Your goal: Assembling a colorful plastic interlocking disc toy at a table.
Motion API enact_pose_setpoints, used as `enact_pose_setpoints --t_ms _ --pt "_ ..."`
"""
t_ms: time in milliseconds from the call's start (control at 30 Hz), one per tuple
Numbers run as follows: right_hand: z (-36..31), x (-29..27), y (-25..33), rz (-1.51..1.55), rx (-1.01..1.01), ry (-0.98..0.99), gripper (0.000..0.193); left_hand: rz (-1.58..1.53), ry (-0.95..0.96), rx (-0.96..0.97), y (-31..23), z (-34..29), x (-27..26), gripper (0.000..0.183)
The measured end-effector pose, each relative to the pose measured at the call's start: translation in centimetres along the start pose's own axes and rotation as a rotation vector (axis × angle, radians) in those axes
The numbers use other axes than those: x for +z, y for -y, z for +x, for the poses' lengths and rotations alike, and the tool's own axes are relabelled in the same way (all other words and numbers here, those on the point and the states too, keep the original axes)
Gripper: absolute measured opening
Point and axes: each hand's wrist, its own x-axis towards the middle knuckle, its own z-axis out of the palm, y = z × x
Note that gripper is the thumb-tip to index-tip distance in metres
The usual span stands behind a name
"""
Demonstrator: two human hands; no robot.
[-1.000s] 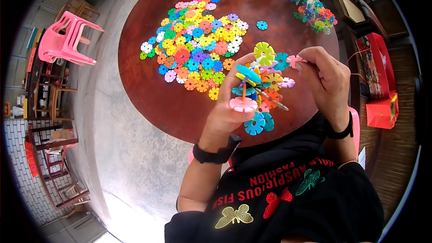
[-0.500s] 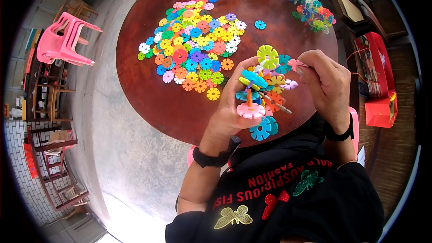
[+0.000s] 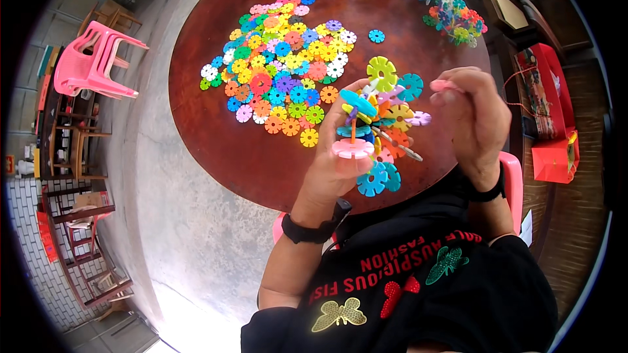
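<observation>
My left hand (image 3: 327, 160) is closed around a cluster of interlocking notched plastic discs (image 3: 399, 117). Lime, teal, orange, lilac and pink pieces stick out of it at many angles, and blue discs hang at its underside. To the right, my right hand (image 3: 481, 111) pinches a pink disc (image 3: 443, 85) between thumb and fingertips. That disc stands apart from the cluster, with a small gap between them. Beyond both hands, a loose heap of flat notched discs (image 3: 278, 65) in many colours spreads over the round brown table (image 3: 209, 137).
Several joined disc clusters (image 3: 451, 16) line the table's far edge. A lone blue disc (image 3: 377, 36) lies right of the heap. Stacked pink chairs (image 3: 91, 59) stand at the left. Red bags (image 3: 553, 157) sit on the right, near a dark wooden bench (image 3: 569, 222).
My right hand has drawn back to the right from the cluster, the pink disc still in its pinch. The cluster in my left hand has shifted slightly left and turned a little.
</observation>
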Motion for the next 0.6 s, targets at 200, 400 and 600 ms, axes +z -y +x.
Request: enact_pose_setpoints --t_ms 200,400,600 --pt "0.8 -1.1 0.3 0.375 0.294 0.025 0.007 0.037 0.014 0.012 -0.1 -0.1 -0.3 0.088" --pt "0.7 -1.4 0.2 0.249 0.257 0.121 0.008 0.305 0.056 0.075 0.2 -0.1 0.5 0.089" --pt "0.8 -1.1 0.3 0.222 0.220 0.089 0.004 0.135 0.015 0.002 -0.2 -0.4 0.3 0.085"
